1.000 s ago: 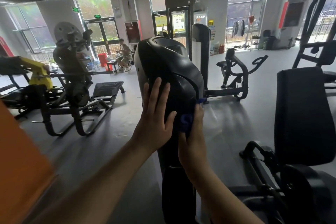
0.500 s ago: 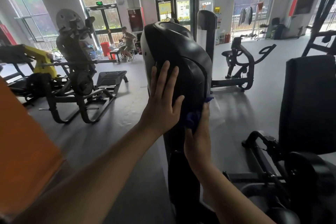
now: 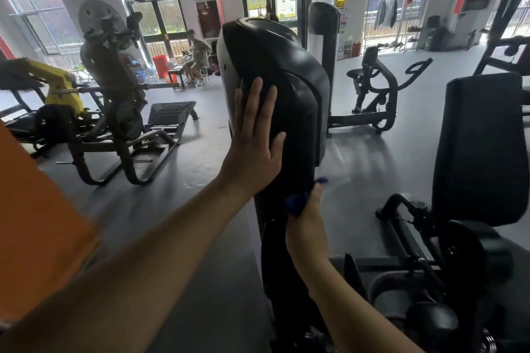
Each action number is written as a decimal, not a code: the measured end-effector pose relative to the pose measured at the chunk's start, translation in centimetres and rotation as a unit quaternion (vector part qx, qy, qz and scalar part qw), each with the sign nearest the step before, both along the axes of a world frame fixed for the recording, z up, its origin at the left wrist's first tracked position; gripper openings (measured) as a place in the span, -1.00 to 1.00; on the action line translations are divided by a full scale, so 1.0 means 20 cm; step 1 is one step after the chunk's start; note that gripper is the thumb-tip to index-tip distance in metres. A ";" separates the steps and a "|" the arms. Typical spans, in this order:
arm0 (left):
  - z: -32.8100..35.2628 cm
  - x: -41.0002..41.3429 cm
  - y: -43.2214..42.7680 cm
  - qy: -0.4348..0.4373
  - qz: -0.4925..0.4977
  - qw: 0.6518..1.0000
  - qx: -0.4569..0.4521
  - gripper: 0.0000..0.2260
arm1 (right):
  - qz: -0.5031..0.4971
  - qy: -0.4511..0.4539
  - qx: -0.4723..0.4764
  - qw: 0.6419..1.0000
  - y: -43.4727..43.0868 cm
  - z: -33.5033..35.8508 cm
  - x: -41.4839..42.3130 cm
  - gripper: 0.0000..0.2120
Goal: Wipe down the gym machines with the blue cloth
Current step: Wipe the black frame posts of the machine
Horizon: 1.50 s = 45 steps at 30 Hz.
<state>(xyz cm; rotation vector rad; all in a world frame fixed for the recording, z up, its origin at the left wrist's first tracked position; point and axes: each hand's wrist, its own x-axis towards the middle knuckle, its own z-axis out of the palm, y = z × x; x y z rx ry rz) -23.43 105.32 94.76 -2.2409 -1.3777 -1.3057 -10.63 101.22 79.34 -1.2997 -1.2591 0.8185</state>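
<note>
A tall gym machine with a glossy black rounded housing (image 3: 286,71) stands right in front of me on a black post. My left hand (image 3: 255,146) lies flat against the housing's near face, fingers straight and spread. Below it, my right hand (image 3: 308,221) presses the bunched blue cloth (image 3: 296,203) against the lower right edge of the housing, where it meets the post. Only small folds of the cloth show past the fingers; the fingers themselves are mostly hidden behind the hand.
A black padded seat back (image 3: 481,146) and its frame stand close on the right. On the left is a plate-loaded machine (image 3: 114,89) with yellow parts. An upright bike-like machine (image 3: 372,89) stands behind. A person (image 3: 198,57) sits far back by the windows. An orange sleeve (image 3: 37,223) fills the lower left.
My right hand has slid the blue cloth down the housing's right edge toward the post. My left hand stays flat on the housing, and the view has tilted slightly downward.
</note>
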 end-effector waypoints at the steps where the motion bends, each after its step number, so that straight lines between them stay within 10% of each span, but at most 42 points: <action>1: 0.00 -0.01 0.00 0.003 -0.001 1.000 -0.004 -0.29 | -0.007 0.000 -0.054 0.999 -0.01 -0.04 0.00 -0.45; 9: 0.01 -0.02 -0.01 0.006 -0.006 1.000 -0.012 -0.27 | -0.022 0.007 -0.068 0.997 0.02 0.01 -0.03 -0.29; 16: -0.02 -0.03 0.02 0.000 -0.016 1.000 0.011 -0.27 | -0.043 -0.196 -0.132 0.971 -0.02 -0.08 0.02 -0.86; 33: -0.72 -0.35 0.16 0.285 -0.166 0.939 0.100 -0.34 | -0.223 -0.159 -0.170 0.947 -0.36 -0.20 -0.13 -0.85; 41: -1.02 -0.46 0.20 0.305 -0.243 0.919 0.053 -0.49 | -0.267 -0.137 -0.157 0.941 -0.24 -0.19 -0.30 -0.52; 45: -1.03 -0.48 0.19 0.298 -0.273 0.915 0.009 -0.53 | -0.313 -0.080 -0.158 0.933 -0.44 -0.23 -0.35 -0.67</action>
